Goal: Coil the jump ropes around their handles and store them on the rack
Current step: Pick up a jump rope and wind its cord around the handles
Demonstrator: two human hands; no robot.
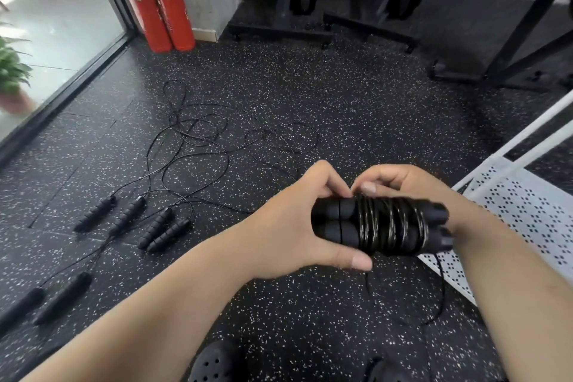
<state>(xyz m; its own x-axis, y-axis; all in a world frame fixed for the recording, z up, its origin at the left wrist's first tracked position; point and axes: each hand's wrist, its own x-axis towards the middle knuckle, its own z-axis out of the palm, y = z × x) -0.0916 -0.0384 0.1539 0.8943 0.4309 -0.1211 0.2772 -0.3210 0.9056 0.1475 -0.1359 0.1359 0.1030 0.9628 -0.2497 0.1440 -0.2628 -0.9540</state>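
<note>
matte black handles (335, 226) wrapped in glossy cord (391, 223), over speckled rubber floor (310, 87). left hand (297, 220) fingers curl round one end, right hand (412, 186) fingers pinch the cord. perforated white rack (527, 214) just beside, tangled ropes (198, 133) nearby.

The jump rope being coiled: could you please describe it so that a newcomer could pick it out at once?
Find the white perforated rack at the right edge of the speckled floor. Just left of it, the left hand and right hand hold the jump rope. Unlike the loose ropes lying further left, its cord is wound round its two black handles, held side by side.
</note>
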